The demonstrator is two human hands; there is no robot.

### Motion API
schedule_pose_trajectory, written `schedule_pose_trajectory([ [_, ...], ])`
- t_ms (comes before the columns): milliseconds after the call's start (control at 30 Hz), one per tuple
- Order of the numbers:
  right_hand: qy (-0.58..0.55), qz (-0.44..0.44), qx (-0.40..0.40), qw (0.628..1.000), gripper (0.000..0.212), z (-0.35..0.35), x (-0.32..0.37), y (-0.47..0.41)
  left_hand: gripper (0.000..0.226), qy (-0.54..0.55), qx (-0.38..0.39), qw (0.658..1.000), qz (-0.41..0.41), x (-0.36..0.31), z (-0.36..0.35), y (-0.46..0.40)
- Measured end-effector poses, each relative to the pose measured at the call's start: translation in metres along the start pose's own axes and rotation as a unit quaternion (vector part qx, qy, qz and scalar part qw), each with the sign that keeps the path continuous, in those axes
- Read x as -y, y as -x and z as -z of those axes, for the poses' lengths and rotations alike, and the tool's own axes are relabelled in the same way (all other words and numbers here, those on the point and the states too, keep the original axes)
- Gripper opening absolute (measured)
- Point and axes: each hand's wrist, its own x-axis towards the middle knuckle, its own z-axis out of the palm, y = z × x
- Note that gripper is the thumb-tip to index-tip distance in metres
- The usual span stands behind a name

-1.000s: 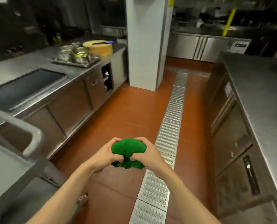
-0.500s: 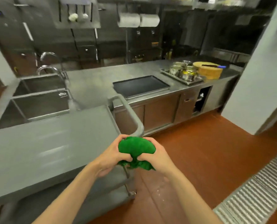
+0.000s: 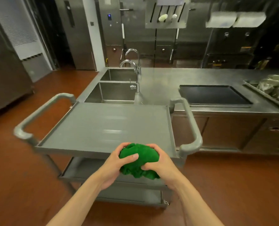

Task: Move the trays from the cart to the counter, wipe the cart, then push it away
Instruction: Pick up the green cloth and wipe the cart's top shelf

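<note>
Steel fills this kitchen: tall cabinets at the back, a red floor, and a long counter (image 3: 160, 82) that runs to the right edge. At the left of it are two sinks (image 3: 112, 92) with curved taps. Directly before the person stands the cart (image 3: 103, 128), and its top shelf carries nothing that I can see; its long axis runs left to right across the view, with one handle at each short end. Both hands are together just above the near edge of this shelf, a little right of its middle. The left hand (image 3: 115, 163) and the right hand (image 3: 158, 165) are clamped from both sides on a bunched green cloth (image 3: 139, 160), thumbs pressing into it. The shelf lies forward and mostly to the left of the hands, so I judge the wiping must reach away and leftward; the right handle is the nearer one. On the counter to the right lie a dark flat tray (image 3: 215, 95) and, further right, a tray of metal bowls (image 3: 269, 97), cut off by the frame edge. The lower shelves of the cart are partly hidden by the arms, and motion blur makes the bowls hard to read.
</note>
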Motion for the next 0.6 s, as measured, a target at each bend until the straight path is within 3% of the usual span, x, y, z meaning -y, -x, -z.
schedule_pose_trajectory([
  [333,-0.015,0.008,0.111,0.994,0.058,-0.101,0.011,-0.077,0.054,0.013,-0.129,0.991,-0.019,-0.015,0.102,0.021],
  [600,0.026,-0.006,0.117,0.993,0.059,-0.182,0.014,-0.164,0.058,0.002,-0.154,0.988,-0.032,-0.024,0.211,-0.013],
])
